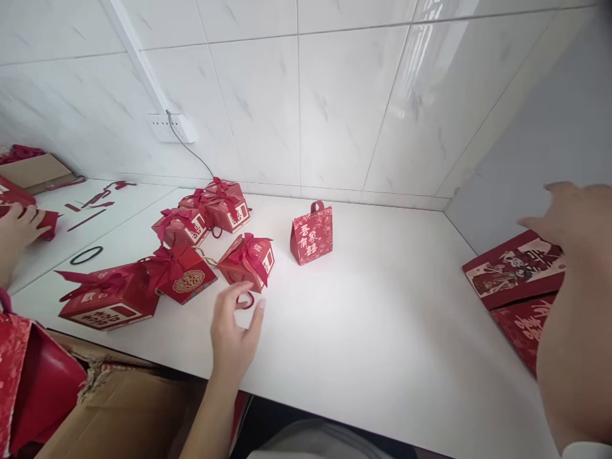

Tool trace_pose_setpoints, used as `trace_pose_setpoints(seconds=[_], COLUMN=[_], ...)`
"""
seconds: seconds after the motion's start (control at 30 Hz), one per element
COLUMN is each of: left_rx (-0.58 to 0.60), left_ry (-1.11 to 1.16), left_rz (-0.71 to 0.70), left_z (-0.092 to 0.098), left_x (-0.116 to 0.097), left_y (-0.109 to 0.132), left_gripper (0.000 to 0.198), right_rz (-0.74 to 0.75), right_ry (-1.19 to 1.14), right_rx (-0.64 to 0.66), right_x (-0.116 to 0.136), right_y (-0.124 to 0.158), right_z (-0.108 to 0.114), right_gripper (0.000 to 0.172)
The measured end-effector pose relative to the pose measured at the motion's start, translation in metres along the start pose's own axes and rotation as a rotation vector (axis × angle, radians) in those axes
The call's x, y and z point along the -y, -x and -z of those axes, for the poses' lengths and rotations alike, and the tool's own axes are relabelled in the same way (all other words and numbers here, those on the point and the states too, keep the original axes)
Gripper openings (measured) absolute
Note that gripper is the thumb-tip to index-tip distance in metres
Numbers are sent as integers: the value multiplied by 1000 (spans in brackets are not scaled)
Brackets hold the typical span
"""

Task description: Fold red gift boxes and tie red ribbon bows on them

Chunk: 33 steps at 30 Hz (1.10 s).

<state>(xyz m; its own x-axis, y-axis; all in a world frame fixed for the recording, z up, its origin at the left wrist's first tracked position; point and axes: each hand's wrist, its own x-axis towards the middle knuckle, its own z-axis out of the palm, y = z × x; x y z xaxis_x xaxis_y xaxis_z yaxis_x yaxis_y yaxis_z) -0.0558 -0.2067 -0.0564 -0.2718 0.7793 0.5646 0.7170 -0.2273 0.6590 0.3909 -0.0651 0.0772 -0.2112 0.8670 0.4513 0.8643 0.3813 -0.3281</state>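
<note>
Both your hands are bare of any load: the left hand (235, 335) curves with thumb and forefinger well parted, and the right hand (574, 213) reaches out with its fingers spread over the flat red card (514, 268) at the table's right side. Whether those right fingertips touch the card, I can't tell; your forearm covers part of it. Two printed panels show there, and from here they could be one folded piece or two separate ones. So watch that pinch: close too deep and you could lift both together, or crease an edge.

Over on the left, your fingers are beside the bow-tied box (234, 271), with a small red loop (252, 298) on the table just by them. A careless sweep of that wrist could shove the box or drag the loop along, and a snagged ribbon could pull the bow loose.

Out ahead, the little red bag (313, 239) stands upright on the white table (382, 331), well clear of either hand. It looks light, so a stray brush on a crossing move might tip it. Far left, another person's hand (21, 226) rests on red packaging (48, 223), safely apart from yours.
</note>
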Motion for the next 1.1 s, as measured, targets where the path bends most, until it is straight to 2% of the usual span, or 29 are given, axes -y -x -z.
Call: trace_pose_setpoints(seconds=[0.07, 0.1, 0.2, 0.3, 0.37, 0.43, 0.53, 0.67, 0.77, 0.83, 0.93, 1.07, 1.1], left_rx=[-135, -147, -6, 191, 309, 462, 722, 868, 1011, 1129, 1261, 1282, 1280], left_ry=[-77, -112, -182, -213, -225, -162, -16, -58, -50, -15, 39, 61, 63], left_rz=[-18, -5, 120, 225, 273, 294, 248, 135, 82, 72, 64, 70, 73], left_z=[9, 12, 18, 24, 31, 39, 44, 31, 17, 13, 10, 3, 0], left_x=[3, 6, 18, 24, 22, 14, -1, -20, -30, -35, -37, -33, -32], left_y=[-17, -27, -57, -75, -74, -67, -53, -42, -33, -27, -20, -17, -17], left_gripper=[48, 53, 60, 53, 47, 49, 50, 36, 34, 36, 33, 29, 28], right_rz=[-19, -23, 13, 257, 354, 361, 334, 402, 503, 459, 191, -36, -119], right_ry=[44, 66, 105, -184, -332, -413, -364, -100, -29, -18, 96, 226, 264], right_rx=[-24, -27, 29, 282, 399, 461, 599, 631, 602, 539, 486, 451, 403], right_x=[7, 15, 58, 120, 157, 185, 215, 243, 242, 226, 187, 136, 126], right_y=[-9, -13, -21, -23, -23, -23, -21, -2, 21, 39, 73, 133, 150], right_z=[-18, -30, -78, -123, -145, -158, -165, -163, -156, -147, -125, -95, -90], right_gripper=[34, 35, 36, 36, 47, 61, 65, 66, 65, 62, 73, 67, 66])
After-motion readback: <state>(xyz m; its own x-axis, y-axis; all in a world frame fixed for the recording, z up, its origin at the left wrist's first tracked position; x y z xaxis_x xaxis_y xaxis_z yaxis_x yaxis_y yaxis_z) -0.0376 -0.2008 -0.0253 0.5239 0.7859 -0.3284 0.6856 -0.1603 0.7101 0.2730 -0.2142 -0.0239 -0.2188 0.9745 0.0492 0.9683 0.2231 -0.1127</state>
